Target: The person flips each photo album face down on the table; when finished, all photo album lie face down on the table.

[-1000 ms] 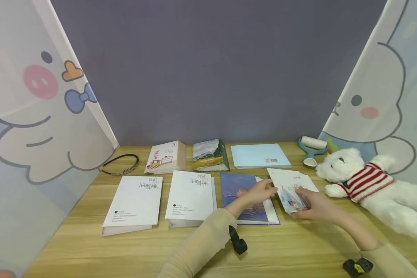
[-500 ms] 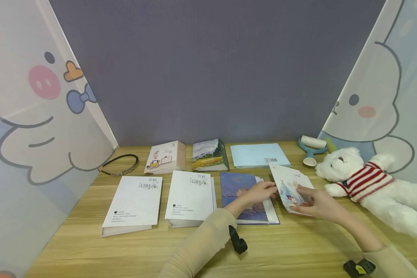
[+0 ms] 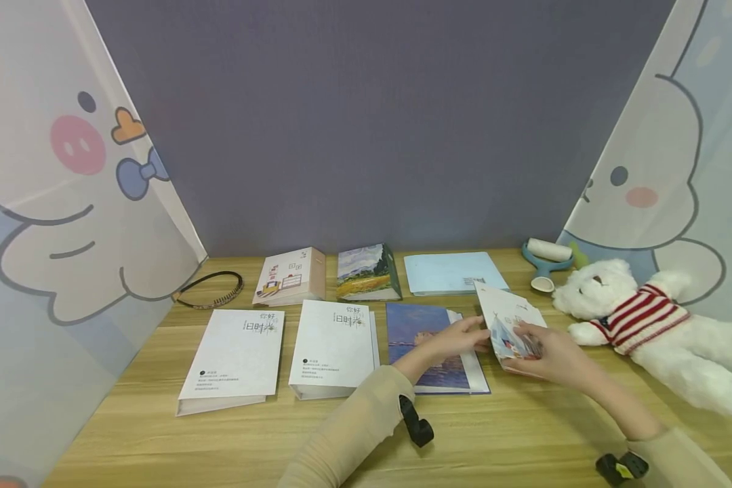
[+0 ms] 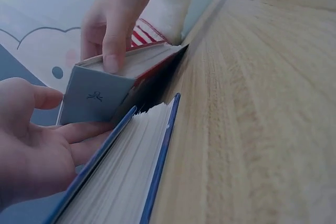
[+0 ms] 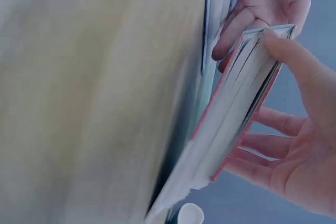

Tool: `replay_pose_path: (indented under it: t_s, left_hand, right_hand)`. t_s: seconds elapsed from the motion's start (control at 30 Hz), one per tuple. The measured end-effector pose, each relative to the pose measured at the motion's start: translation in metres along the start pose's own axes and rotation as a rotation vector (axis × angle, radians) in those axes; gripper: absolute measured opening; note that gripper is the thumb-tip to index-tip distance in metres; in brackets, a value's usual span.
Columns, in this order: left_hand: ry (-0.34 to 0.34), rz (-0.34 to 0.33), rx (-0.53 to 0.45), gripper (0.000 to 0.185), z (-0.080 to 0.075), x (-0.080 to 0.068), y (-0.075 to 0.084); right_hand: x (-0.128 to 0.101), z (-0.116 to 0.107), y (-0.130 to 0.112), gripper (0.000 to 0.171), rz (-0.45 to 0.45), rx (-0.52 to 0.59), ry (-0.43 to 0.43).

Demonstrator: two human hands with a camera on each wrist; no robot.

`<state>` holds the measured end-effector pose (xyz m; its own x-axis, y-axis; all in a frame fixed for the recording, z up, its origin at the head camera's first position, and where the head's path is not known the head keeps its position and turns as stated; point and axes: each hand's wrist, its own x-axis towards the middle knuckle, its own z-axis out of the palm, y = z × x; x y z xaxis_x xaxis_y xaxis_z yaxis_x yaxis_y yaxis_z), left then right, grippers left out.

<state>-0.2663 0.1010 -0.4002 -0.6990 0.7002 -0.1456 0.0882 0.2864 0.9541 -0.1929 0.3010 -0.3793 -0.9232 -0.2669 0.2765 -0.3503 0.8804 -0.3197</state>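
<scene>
A small thick photo album [image 3: 500, 308] with a tent picture on its white cover stands tilted at the right, its spine side raised off the table. My right hand [image 3: 555, 356] grips it by the end nearest me. In the right wrist view the thumb [image 5: 291, 51] presses on the page ends while the fingers lie along the cover. At the spine, my left hand [image 3: 454, 341] has its fingers loosely extended beneath and its thumb [image 4: 48, 98] at the spine's edge. Under my left forearm and hand lies a purple-blue painting-covered album [image 3: 421, 332], partly hidden.
Two white albums [image 3: 238, 352] lie to the left. Behind them are a pink album [image 3: 289, 271], a landscape-covered album [image 3: 366, 271] and a light blue one [image 3: 451, 268]. A headband [image 3: 227, 298] lies far left; a lint roller [image 3: 550, 251] and a teddy bear [image 3: 646, 318] lie right.
The tent-picture album has tipped further, its spine side rising and its cover turning rightward. My right hand has moved with it; my left hand stays close beside the spine.
</scene>
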Motion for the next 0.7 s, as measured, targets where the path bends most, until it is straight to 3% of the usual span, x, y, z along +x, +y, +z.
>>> replay_pose_path:
  t_s: [0.3,0.47,0.7]
  left_hand:
    - [0.060,0.040,-0.104,0.054,-0.003,-0.001,0.004]
    - [0.075,0.101,-0.132,0.055,-0.005,-0.001,0.003]
    - [0.082,0.105,-0.139,0.063,-0.004,0.001,0.001]
  right_hand:
    - [0.004,-0.008,0.002,0.060,0.040,0.131,-0.019]
    - [0.004,-0.011,-0.002,0.056,0.034,0.154,0.006]
    - [0.002,-0.012,-0.003,0.055,0.079,0.169,0.015]
